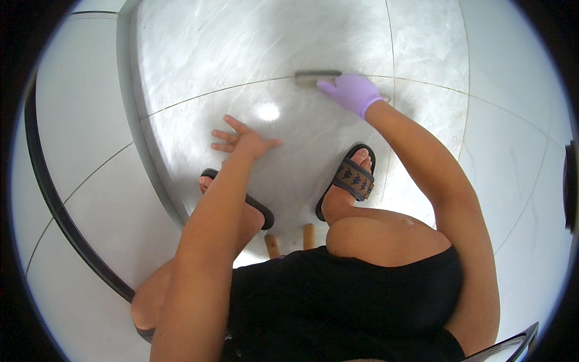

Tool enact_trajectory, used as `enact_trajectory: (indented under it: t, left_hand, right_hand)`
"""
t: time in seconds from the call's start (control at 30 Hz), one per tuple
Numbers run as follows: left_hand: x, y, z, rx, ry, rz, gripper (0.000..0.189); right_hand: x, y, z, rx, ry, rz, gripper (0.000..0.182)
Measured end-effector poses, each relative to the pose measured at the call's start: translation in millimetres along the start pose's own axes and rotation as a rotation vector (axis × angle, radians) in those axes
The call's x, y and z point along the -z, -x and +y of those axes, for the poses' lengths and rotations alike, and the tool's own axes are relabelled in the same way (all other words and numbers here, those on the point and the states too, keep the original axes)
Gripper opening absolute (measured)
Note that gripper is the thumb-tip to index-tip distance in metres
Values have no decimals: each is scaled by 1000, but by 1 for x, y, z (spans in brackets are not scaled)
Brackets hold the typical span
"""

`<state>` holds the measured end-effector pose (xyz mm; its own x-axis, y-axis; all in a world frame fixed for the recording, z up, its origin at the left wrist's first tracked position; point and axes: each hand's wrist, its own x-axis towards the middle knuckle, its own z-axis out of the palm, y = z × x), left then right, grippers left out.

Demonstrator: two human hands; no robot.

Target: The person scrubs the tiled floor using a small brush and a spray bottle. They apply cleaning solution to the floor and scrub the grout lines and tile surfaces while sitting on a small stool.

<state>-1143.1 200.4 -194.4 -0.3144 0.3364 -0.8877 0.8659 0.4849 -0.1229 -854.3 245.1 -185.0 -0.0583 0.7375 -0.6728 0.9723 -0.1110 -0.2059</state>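
Note:
A light-purple glove covers my right hand (355, 92), which is closed around a brush (307, 81). The brush's head is pale with a dark edge, and it is blurred. It lies over the grout line (253, 83) between glossy grey marbled floor tiles (203, 50). Part of a handle end shows past my wrist; the rest is hidden in the glove. My left hand (246, 140) is bare and holds nothing, its fingers spread above the tile. Whether it touches the floor I cannot tell.
My feet in dark slide sandals (355, 178) stand apart on the floor. Two wooden legs (309, 236), perhaps of a stool, show between them. To the left rises a white tiled wall (86, 90) with a dark band (54, 203). A metal-edged object (506, 348) sits at lower right.

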Motion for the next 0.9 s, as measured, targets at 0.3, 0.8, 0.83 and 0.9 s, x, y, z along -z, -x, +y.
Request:
enact_trajectory:
  t: [0.3,0.8,0.83,0.9]
  left_hand:
    - [-1,0,1,20,-42,-6,175]
    - [-3,-7,-5,-9,-39,9,176]
    - [-2,-8,-7,-8,-35,8,176]
    - [-2,-8,-8,-12,-22,5,176]
  right_hand:
    - [-2,10,7,59,144,-83,83]
    - [-5,12,41,-31,60,4,82]
    - [-3,13,40,-36,56,11,82]
    - [3,17,44,-48,55,26,82]
